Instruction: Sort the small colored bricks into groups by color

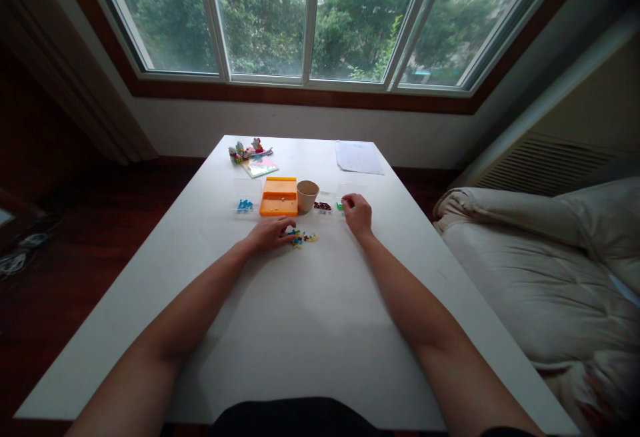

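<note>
On the white table point(310, 317), my left hand point(273, 233) rests with its fingers apart at the left edge of a small pile of mixed blue, yellow and brown pieces point(303, 238). My right hand point(359, 214) is closed, fingertips pinched beside green pieces point(340, 206) at a clear tray; whatever is between the fingertips is too small to name. Brown pieces point(323, 206) lie in another clear tray to the left of that hand. Blue pieces point(245, 204) sit in a clear tray beyond my left hand.
An orange tray point(279, 207) and a brown paper cup point(307, 196) stand side by side beyond the pile. Small colourful figures point(244, 151) and a shiny square point(261, 167) are at the back left, paper sheets point(359, 157) at the back right. A pale sofa point(530, 270) stands right.
</note>
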A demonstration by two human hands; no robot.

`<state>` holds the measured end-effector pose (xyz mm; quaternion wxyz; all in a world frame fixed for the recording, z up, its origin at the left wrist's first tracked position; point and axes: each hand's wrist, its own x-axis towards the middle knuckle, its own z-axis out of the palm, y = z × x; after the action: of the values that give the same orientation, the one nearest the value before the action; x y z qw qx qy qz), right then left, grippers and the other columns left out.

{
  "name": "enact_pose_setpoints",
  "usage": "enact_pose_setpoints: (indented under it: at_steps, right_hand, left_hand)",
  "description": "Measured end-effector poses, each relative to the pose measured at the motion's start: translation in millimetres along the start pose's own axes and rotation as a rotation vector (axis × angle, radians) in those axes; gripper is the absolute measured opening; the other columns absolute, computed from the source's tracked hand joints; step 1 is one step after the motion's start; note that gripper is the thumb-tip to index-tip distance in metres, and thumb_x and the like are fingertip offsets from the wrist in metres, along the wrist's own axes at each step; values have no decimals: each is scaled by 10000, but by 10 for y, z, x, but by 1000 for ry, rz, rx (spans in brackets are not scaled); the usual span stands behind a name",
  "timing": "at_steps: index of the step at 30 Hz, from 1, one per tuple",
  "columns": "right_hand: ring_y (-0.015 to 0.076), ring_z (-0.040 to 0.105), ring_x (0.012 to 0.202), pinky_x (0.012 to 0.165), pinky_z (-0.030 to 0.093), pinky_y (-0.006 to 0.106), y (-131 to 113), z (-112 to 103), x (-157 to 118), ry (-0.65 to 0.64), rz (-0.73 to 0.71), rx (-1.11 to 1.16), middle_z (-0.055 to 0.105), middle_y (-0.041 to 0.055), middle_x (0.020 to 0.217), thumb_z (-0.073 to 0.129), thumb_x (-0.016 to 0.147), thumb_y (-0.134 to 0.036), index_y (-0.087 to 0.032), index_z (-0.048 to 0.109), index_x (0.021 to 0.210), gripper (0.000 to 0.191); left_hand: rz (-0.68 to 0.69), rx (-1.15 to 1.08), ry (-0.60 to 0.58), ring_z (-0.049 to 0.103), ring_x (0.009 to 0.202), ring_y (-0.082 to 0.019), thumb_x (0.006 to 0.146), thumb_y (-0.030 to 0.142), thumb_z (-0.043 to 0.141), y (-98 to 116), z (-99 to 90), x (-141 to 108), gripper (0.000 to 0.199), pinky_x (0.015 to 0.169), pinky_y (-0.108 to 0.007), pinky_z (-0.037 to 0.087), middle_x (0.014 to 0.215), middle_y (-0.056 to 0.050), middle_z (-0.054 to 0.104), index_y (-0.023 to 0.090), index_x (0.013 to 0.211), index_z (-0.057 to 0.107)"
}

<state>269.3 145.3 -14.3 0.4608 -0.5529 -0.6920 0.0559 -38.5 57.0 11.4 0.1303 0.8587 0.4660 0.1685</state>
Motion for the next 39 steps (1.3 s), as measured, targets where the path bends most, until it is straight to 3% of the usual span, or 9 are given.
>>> enact_pose_setpoints:
  at_steps: [6, 10, 13, 19, 23, 32, 39]
  right_hand:
    - [199, 514, 789, 832, 427, 355, 204, -64, 57, 107, 97, -75, 602, 65, 841, 551, 906, -237, -173, 655, 1001, 155]
    - [203, 540, 804, 824, 438, 343, 59, 0, -9, 82, 29, -26, 625, 74, 879, 498, 918, -233, -177, 658, 965, 176]
    - [194, 559, 773, 770, 443, 317, -141, 79, -107, -14, -38, 43, 648, 61, 857, 490, 918, -240, -179, 664, 968, 192]
    - [140, 532, 653, 639, 393, 250, -354, 153, -230, -462, -251, 120, 648, 8, 738, 558, 893, -266, -196, 692, 886, 152]
    - [122, 505, 634, 612, 362, 234, -364, 91, -205, -623, -340, 93, 603, -12, 706, 621, 887, -352, -200, 682, 855, 168]
    - [205, 555, 875, 778, 421, 302, -636, 55, -319, -691, -548, -45, 608, 57, 965, 754, 776, -575, -229, 640, 1039, 449]
    - [208, 568, 884, 795, 418, 312, -673, 153, -409, -613, -502, -133, 621, 74, 995, 691, 873, -487, -227, 643, 1057, 322]
  left_hand:
    - [113, 77, 71, 572, 1029, -256, 856, 520, 645, 171, 110, 24, 420, 875, -365, 473, 1146, -95, 607, 255, 1182, 644]
    - [152, 86, 92, 520, 1151, -281, 863, 505, 648, 278, 219, 32, 494, 1005, -424, 445, 1287, -109, 558, 252, 1285, 600]
    - [162, 100, 83, 496, 1216, -290, 886, 466, 629, 334, 292, 37, 486, 1039, -443, 427, 1364, -102, 525, 271, 1328, 575]
    - [161, 93, 85, 521, 1199, -259, 949, 354, 544, 253, 290, 61, 331, 1042, -425, 431, 1304, -73, 582, 308, 1265, 634]
    - [138, 84, 111, 541, 1175, -254, 962, 332, 516, 155, 258, 79, 311, 1025, -416, 446, 1282, -76, 603, 282, 1234, 656]
    - [61, 75, 169, 576, 1088, -240, 965, 310, 506, -4, 203, 74, 293, 951, -388, 476, 1159, -88, 652, 253, 1196, 678]
    - [-71, 63, 188, 606, 931, -215, 947, 314, 514, -94, 87, 38, 244, 806, -325, 471, 997, -82, 666, 235, 1036, 728]
